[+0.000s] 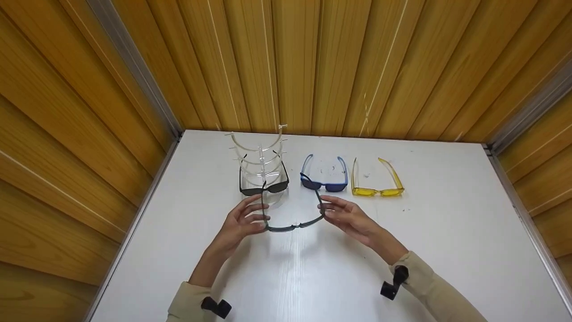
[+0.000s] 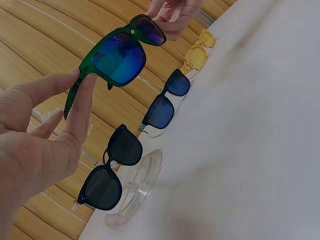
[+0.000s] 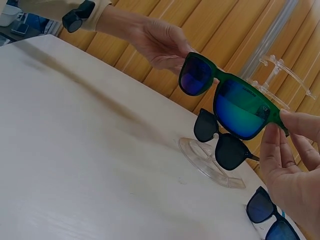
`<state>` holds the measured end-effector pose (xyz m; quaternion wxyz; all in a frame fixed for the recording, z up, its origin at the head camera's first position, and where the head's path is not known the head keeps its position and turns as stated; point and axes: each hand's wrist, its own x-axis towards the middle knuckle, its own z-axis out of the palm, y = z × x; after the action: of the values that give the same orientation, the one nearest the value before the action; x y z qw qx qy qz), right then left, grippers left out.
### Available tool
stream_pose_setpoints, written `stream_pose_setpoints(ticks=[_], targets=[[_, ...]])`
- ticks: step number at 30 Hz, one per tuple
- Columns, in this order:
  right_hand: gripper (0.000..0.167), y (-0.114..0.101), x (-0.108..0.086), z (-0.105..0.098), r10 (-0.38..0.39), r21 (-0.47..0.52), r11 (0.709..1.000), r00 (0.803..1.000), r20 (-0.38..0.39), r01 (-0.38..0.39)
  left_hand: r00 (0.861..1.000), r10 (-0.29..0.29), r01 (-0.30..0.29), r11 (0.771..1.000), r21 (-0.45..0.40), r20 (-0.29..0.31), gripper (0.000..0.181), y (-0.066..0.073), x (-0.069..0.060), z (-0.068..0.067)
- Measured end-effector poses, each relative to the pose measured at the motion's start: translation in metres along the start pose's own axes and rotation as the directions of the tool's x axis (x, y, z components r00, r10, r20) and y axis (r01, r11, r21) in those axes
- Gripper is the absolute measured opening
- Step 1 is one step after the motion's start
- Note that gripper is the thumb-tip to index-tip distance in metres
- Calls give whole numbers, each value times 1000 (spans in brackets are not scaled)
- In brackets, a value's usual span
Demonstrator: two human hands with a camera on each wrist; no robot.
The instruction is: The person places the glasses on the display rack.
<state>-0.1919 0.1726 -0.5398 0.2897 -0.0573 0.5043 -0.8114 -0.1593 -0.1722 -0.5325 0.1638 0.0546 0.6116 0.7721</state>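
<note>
Green sunglasses (image 3: pixel 235 97) are up in the air above the desk (image 1: pixel 447 214), with both arms of the frame folded out and pointing away from me. From my far-off seat I see the left hand (image 1: pixel 237 226) pinch one side by the hinge, thumb against fingers. The right hand (image 1: pixel 353 219) pinches the other side the same way. So each hand is narrow and full, and the shiny blue-green lenses have no fingers on them.

To do this hold well, I would pinch softly, since thin arms can bend. I would lift both sides the same so the frame does not tip or twist, and I would not pull the arms too wide. Thumbs belong on the green edge, because a touch on the lens would likely leave a smudge.

I would also mind the things behind. The clear display stand (image 1: pixel 262 165) is on the left, and black sunglasses (image 1: pixel 277 186) seem to sit low on it. Blue sunglasses (image 1: pixel 336 187) and yellow glasses (image 1: pixel 392 192) rest on the desk to the right. In the head view the green tips cross over the black and blue pairs, so a quick push forward might bump something.
</note>
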Motion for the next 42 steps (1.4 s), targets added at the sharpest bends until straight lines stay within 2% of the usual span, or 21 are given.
stream_pose_setpoints(ticks=[7, 14, 19, 25, 31, 42], targets=[[43, 2, 4, 5, 10, 21, 1000, 1000, -3, -10, 1000, 9, -8, 1000, 9, -20, 82, 2, -5, -3], [42, -3, 11, 9, 11, 50, 999, 1000, 0, -11, 999, 20, -21, 1000, -14, -25, 80, 8, -3, -8], [42, -5, 17, 12, 12, 35, 999, 1000, -10, -12, 999, 21, -21, 1000, -11, -30, 83, 10, -1, -12], [39, -7, 24, 18, 3, 71, 997, 999, -50, 1, 999, 16, -15, 1000, 22, -41, 83, 13, 3, -18], [37, -5, 32, 24, -5, 102, 995, 997, -80, 13, 995, 8, -4, 999, 37, -95, 79, 15, 8, -25], [50, -8, 47, 31, -32, 101, 994, 994, -101, 42, 990, 33, -31, 999, 15, -138, 72, 13, 19, -36]])
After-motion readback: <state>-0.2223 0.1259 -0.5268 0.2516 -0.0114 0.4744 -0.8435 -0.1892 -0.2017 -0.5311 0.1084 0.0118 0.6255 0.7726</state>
